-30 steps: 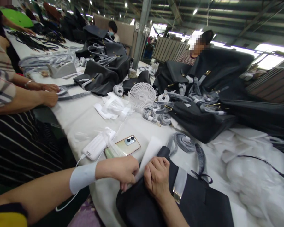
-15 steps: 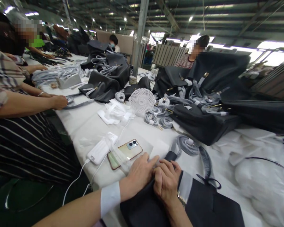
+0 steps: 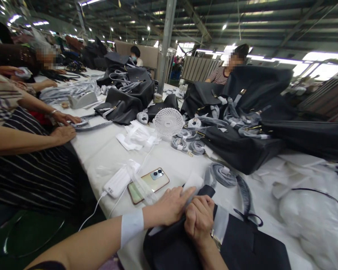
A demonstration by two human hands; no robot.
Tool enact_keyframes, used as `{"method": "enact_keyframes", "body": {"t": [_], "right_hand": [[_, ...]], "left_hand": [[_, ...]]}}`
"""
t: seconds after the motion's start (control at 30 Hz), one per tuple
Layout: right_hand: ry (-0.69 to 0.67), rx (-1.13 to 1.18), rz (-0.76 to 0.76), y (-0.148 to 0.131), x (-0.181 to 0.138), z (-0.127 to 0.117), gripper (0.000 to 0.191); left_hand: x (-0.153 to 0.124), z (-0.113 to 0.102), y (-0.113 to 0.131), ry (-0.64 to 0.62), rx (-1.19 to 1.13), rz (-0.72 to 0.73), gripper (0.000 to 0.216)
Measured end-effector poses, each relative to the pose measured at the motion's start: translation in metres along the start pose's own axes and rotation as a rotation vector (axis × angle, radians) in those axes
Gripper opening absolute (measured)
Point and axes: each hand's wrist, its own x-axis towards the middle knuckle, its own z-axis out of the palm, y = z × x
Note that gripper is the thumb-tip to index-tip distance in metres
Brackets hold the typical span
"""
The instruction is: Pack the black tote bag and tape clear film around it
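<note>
While the black bag (image 3: 236, 247) lies low in the frame on the white surface (image 3: 101, 150), its rolled handle (image 3: 207, 191) points up-right. The right hand (image 3: 198, 221) is curled shut on it; left hand (image 3: 171, 206) fingers lie flat on white paper (image 3: 193, 182).

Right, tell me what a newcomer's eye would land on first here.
First, the two hands at the bottom centre: the left hand lies flat and the right hand is curled, both on a black bag. Just beyond them, a phone and a white power bank lie side by side on the white table. Mid-table stands a small white fan, with black bags heaped behind.
</note>
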Motion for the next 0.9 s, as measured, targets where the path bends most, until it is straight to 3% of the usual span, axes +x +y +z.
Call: {"method": "enact_keyframes", "body": {"t": [0.1,0.27,0.5,0.6,0.73,0.83,0.9], "right_hand": [[-0.007,-0.007,0.008,0.003,-0.003,0.001,0.027],[-0.005,-0.002,0.019,0.003,-0.003,0.002,0.025],[0.016,-0.053,0.038,0.004,-0.006,0.0,0.028],[0.025,-0.079,0.057,0.003,-0.005,0.0,0.029],[-0.032,-0.004,0.081,0.001,0.0,0.002,0.028],[-0.024,0.022,0.14,0.003,-0.004,0.002,0.023],[0.073,-0.116,0.209,0.01,-0.011,0.004,0.019]], "left_hand": [[0.011,-0.002,-0.003,-0.03,-0.096,-0.037,0.081],[0.015,0.001,-0.012,-0.058,-0.08,-0.077,0.067],[0.011,-0.006,-0.011,-0.149,0.05,-0.078,0.074],[0.009,-0.009,-0.009,-0.144,0.077,-0.001,0.057],[0.013,-0.009,-0.009,-0.248,0.097,0.06,0.022],[0.017,-0.006,-0.007,-0.274,0.136,0.09,0.019],[0.017,0.005,-0.008,-0.225,0.153,0.142,0.036]]}}
